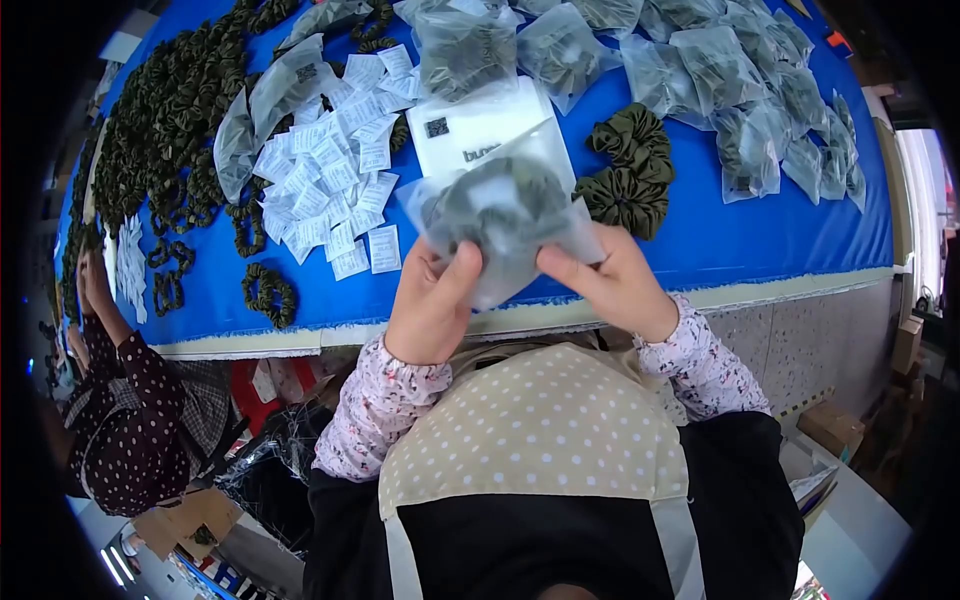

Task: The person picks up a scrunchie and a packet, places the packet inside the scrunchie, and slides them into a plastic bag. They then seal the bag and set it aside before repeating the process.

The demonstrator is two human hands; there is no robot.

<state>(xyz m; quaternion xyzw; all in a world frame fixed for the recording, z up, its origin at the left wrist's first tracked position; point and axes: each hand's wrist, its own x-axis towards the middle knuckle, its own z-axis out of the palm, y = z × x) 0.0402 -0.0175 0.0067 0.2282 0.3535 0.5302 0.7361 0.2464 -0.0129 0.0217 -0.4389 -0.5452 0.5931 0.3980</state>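
Between my two hands is a frosted plastic bag point(510, 200) with dark green scrunchies showing through it, held above the table's near edge. My left hand point(435, 300) pinches its lower left side, thumb on top. At the lower right side, my right hand point(615, 282) grips the bag the same way. Just behind it lies a stack of flat white printed bags point(490, 120). Two loose dark green scrunchies point(630, 170) lie to the right of the stack. Left of my hands is a pile of small white printed packets point(330, 180).
Filled frosted bags point(750, 90) cover the back right of the blue table point(780, 245). A large heap of green scrunchies point(170, 110) fills the left side. Another person point(130, 400) in a dotted dark top works at the far left, hands at the table edge.
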